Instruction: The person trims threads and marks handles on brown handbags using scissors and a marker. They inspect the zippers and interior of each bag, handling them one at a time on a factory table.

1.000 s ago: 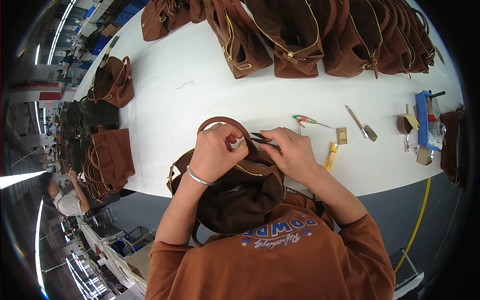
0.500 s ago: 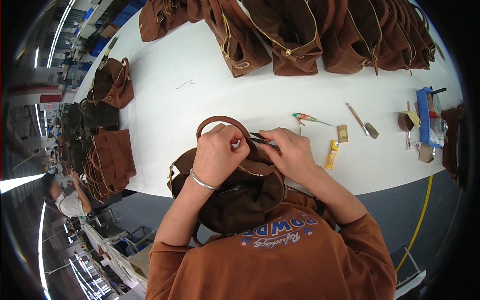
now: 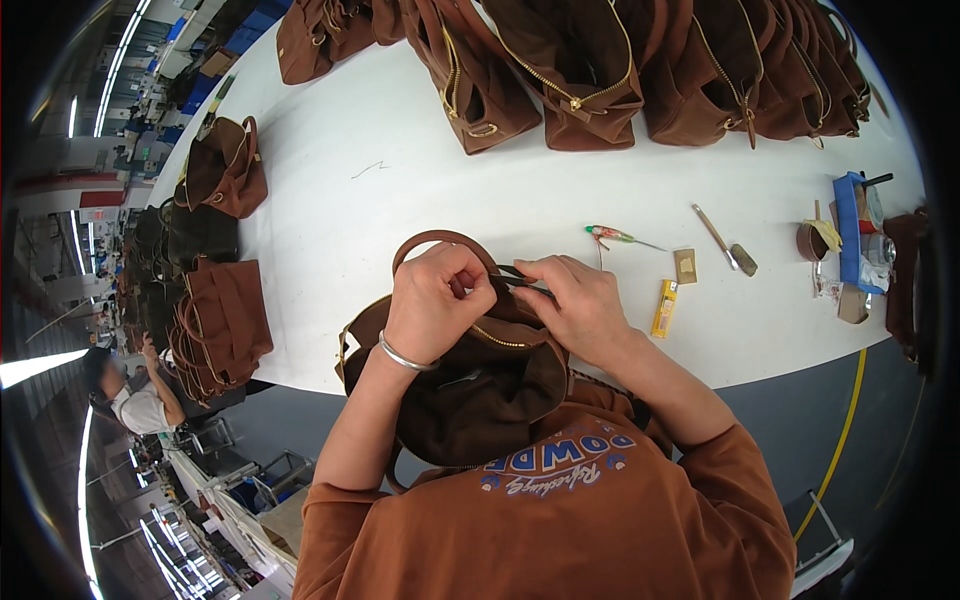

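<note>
A brown handbag (image 3: 535,385) rests against my front at the table edge, its zipped mouth open and dark lining showing. Its rounded handle (image 3: 442,237) stands up beyond my hands. My left hand (image 3: 430,305), with a silver bangle on the wrist, is pinched closed beside the handle base; whatever lies between its fingertips is too small or hidden to make out. Close by on the right, my right hand (image 3: 582,305) is closed around small black thread snips (image 3: 514,279), whose tips point toward the left fingertips. The fingers partly cover the snips.
Several brown handbags (image 3: 590,125) line the table's far side; more stand at left. To the right lie a green-handled awl (image 3: 612,235), a brush-like tool (image 3: 728,246), a small tan block (image 3: 685,266), a yellow box (image 3: 664,308) and a blue bin (image 3: 848,230). Another person (image 3: 145,405) works at far left.
My left hand has shifted very slightly left and down, and the snips have turned a little between my right fingers. The bag stays in place.
</note>
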Tool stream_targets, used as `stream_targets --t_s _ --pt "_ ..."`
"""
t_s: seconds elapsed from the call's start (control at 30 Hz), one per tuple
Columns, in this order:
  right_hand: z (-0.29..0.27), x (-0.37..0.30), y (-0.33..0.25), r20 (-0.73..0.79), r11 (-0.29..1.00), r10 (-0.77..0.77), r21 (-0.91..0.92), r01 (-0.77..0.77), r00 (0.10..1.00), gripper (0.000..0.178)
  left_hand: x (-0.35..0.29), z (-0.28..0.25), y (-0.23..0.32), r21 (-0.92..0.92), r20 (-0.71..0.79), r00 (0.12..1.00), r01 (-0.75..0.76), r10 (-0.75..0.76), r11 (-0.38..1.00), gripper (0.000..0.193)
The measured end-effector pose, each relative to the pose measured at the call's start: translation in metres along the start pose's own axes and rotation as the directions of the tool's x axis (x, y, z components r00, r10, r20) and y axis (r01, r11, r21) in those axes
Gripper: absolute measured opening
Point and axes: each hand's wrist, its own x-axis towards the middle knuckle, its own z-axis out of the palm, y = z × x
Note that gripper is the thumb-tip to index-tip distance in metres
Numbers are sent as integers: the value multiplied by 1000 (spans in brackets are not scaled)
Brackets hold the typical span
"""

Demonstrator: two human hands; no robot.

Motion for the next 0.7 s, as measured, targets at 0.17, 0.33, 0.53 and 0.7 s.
stream_targets --t_s 0.17,0.33,0.53,0.7 --pt "-1 3 -1 22 999 -25 -30 26 999 27 -1 -1 -4 -48 10 999 35 -35 998 6" --pt "-1 3 1 26 999 -19 -30 20 999 27 -2 -5 1 46 -3 999 51 -51 998 7" --pt "0 1 2 14 1000 0 -14 0 1000 26 -3 1 9 159 -129 992 25 -5 987 8" --pt "1 1 1 12 1000 6 -9 -6 1000 26 -3 3 9 185 -135 990 -1 27 983 7"
